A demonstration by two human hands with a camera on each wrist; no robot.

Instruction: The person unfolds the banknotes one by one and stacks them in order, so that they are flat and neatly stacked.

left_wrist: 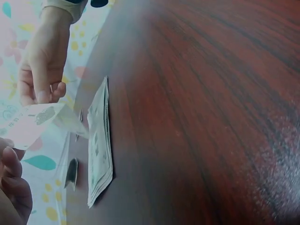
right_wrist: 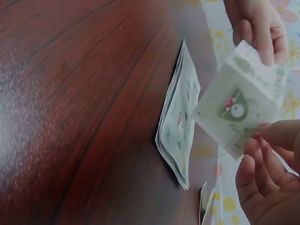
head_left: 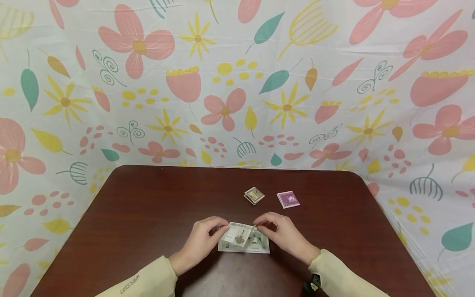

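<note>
A pale green banknote, with a crease across it, is held up at a tilt between both hands. My left hand pinches its left edge between thumb and fingers. At the opposite corner, my right hand pinches the note with thumb and forefinger. The right wrist view shows the folded face of the held note, with a leaf-shaped print on it. Just below lies a stack of similar green banknotes flat on the table, partly covered by the held note in the head view. The stack shows several layers at its edge.
Behind the hands lie a folded brown banknote and, to its right, a folded purple banknote. The dark red-brown wooden table meets a flowered cloth along its back and sides.
</note>
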